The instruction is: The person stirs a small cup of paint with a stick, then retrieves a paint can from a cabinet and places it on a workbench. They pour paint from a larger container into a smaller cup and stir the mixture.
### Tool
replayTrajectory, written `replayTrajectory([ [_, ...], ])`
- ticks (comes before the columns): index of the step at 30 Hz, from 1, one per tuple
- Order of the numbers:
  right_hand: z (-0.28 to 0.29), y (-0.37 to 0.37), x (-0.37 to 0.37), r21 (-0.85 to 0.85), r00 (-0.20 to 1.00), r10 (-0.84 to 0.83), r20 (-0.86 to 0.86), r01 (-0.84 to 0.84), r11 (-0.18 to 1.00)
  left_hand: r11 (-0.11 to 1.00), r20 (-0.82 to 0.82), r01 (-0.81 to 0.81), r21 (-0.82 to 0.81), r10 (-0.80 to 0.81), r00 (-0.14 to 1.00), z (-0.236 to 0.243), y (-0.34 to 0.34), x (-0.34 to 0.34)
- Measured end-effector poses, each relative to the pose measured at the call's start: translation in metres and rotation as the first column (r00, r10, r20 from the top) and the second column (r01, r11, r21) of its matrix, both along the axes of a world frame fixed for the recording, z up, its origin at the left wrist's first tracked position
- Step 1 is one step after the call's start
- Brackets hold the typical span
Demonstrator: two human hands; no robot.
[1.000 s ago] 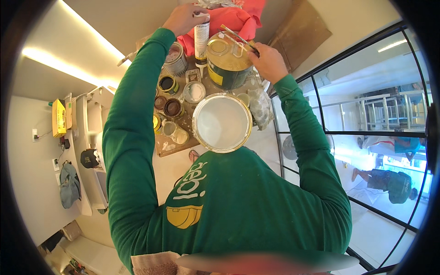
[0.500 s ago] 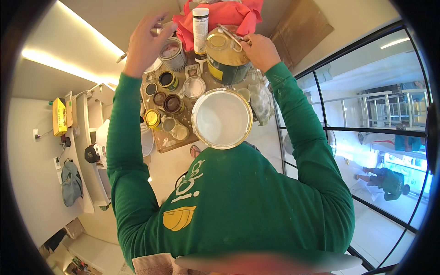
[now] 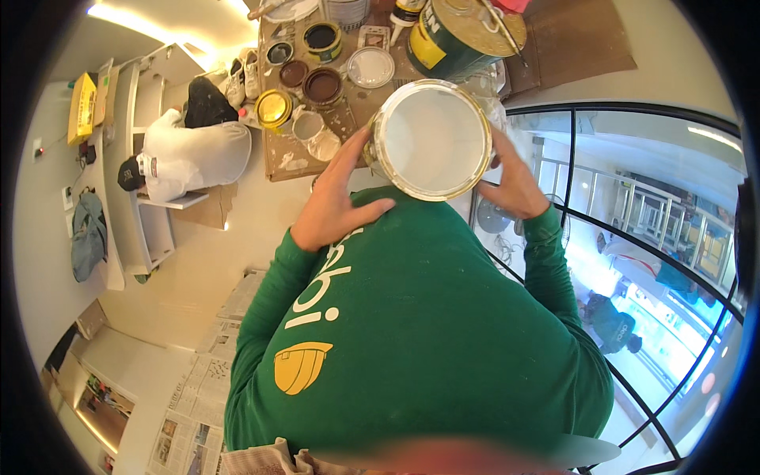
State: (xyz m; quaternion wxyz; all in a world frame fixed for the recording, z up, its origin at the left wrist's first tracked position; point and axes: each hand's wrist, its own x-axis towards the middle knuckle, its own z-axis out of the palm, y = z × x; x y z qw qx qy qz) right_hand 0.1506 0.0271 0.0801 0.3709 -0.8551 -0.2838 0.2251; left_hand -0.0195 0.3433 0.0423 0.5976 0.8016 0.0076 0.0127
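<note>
A large round paint can (image 3: 431,141) with white inside stands at the near edge of the cluttered board, close to my chest. My left hand (image 3: 336,202) lies against its left side, fingers along the wall and thumb spread toward me. Around the right side curls my right hand (image 3: 514,178), its fingers partly hidden by the rim. Behind it is a big dark green can (image 3: 447,43) with a gold lid, a thin long-handled tool (image 3: 503,28) resting on top. Left of the paint can are a yellow tin (image 3: 274,108), a brown-filled tin (image 3: 323,85) and a white-topped round tin (image 3: 370,67).
The stained cardboard-covered surface (image 3: 281,158) also bears a black-filled tin (image 3: 322,37) and a cartridge (image 3: 405,14). A person in white (image 3: 194,154) bends by shelving at the left. Black-framed glass panes (image 3: 609,150) run along the right. Newspaper (image 3: 190,412) covers floor at lower left.
My hands have come down from the far items to the sides of the white paint can. My right hand has let go of the tool on the gold lid. The view has shifted.
</note>
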Motion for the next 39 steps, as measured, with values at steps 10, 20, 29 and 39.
replayTrajectory([
  [10,-0.036,0.029,-0.019,0.263,0.982,-0.024,-0.185,0.073,0.962,1.000,0.142,-0.020,0.010,0.018,0.990,-0.045,-0.017,0.029],
  [20,0.020,0.059,-0.044,0.221,0.998,-0.044,0.052,0.031,0.975,0.983,0.129,0.038,-0.179,-0.015,0.992,-0.029,0.003,0.009],
  [29,0.043,0.085,-0.049,0.068,0.993,0.044,0.109,-0.052,0.996,0.947,0.034,0.068,-0.314,-0.060,0.998,-0.023,0.014,-0.020],
  [39,0.048,0.112,-0.034,0.069,0.994,0.103,-0.045,-0.100,0.993,0.810,0.010,-0.027,-0.586,0.040,0.999,-0.039,-0.003,-0.036],
])
